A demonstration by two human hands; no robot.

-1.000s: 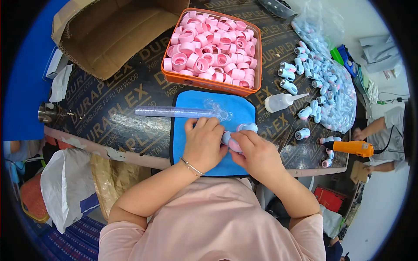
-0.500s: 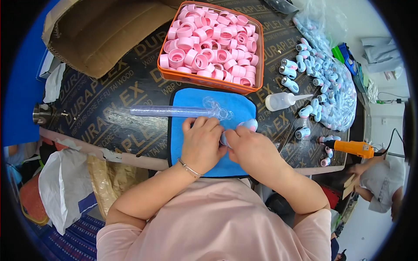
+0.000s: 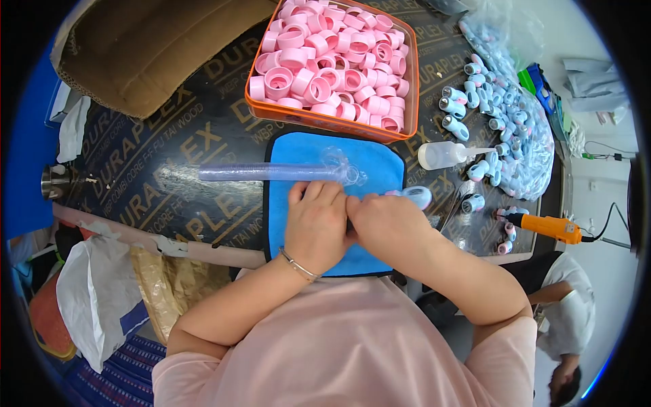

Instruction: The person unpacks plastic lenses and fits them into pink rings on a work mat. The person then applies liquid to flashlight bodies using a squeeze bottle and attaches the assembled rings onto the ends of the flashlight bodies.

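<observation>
My left hand [image 3: 316,220] is closed over the blue mat [image 3: 285,152], its fingertips curled down and touching my right hand. My right hand [image 3: 386,220] is also closed, knuckles up. Past its outer side sticks a light blue, rounded plastic piece [image 3: 417,197], its near end covered by the hand. What the left fingers hold is hidden between the hands. Just beyond them, a long stack of clear thin rings [image 3: 261,172] lies across the mat, with loose clear rings [image 3: 351,175] at its right end.
An orange box [image 3: 332,121] full of pink rings [image 3: 293,57] stands behind the mat. To the right are a squeeze bottle [image 3: 439,156], many light blue parts [image 3: 517,129] in plastic, and an orange electric screwdriver [image 3: 553,229]. A cardboard box [image 3: 135,74] sits back left; another person [image 3: 571,305] is at right.
My right hand has turned, and the light blue piece now points out to the right. The blue part seen between my hands is now hidden. The other person has shifted and bent over.
</observation>
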